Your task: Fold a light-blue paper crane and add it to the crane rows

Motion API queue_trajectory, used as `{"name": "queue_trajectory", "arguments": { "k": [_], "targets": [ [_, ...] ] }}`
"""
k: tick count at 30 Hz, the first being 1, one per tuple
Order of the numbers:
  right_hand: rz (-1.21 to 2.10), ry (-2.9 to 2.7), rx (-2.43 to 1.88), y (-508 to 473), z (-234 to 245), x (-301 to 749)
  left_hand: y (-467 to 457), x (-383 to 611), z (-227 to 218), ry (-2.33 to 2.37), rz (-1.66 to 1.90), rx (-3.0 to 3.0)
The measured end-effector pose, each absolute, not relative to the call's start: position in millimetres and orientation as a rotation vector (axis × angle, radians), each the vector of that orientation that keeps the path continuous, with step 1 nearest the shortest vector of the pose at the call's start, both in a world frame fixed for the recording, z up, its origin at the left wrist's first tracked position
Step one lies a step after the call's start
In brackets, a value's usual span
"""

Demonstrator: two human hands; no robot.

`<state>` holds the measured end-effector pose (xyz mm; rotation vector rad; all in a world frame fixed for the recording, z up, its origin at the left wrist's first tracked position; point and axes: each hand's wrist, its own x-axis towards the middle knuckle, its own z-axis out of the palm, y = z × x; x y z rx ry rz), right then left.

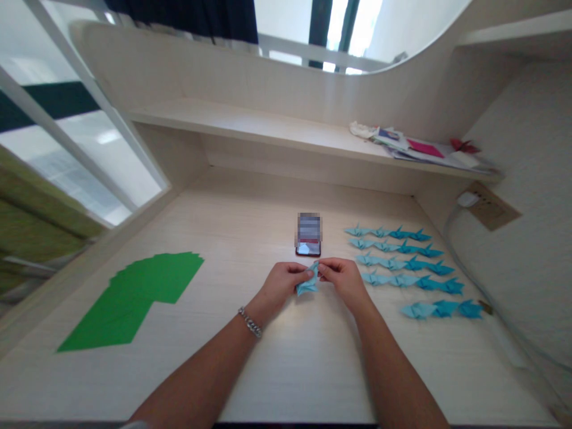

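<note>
Far left of frame: green paper sheets (134, 298) fanned flat in an overlapping stack on the desk (313, 375), apparently spread for easy picking, well apart from the hands. Centre of frame: left hand (280, 287) nearly closed, a metal chain bracelet (250, 322) at the wrist, pinching one side of a folded pale blue paper (308, 285) between thumb and fingers. Paper held up between both hands, likely for tension on the folds. Right hand (343, 283) likewise nearly closed, gripping the upper tip. Just beyond, a phone (308, 250) lying flat, screen blurred, probably placed for viewing. Right of frame: rows of folded paper cranes (402, 268), paler at left, deeper blue at right, neatly ranked, with open desk in front of the hands. Upper right: papers (424, 146) piled on a shelf (250, 128). Far right: wall socket plate (491, 205) with a white plug (467, 199).
</note>
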<state>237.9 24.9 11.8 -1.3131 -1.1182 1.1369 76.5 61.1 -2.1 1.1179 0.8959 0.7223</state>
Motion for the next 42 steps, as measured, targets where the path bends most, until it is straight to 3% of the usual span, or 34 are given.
{"name": "queue_trajectory", "arguments": {
  "k": [17,42],
  "targets": [
    [0.826,-1.513,-1.531,22.2,13.5,236.0,62.7,75.7,-11.1,0.918,0.703,1.234],
    [0.997,-1.305,-1.508,23.8,13.3,237.5,61.6,76.7,-9.8,0.906,0.666,1.164]
  ]
}}
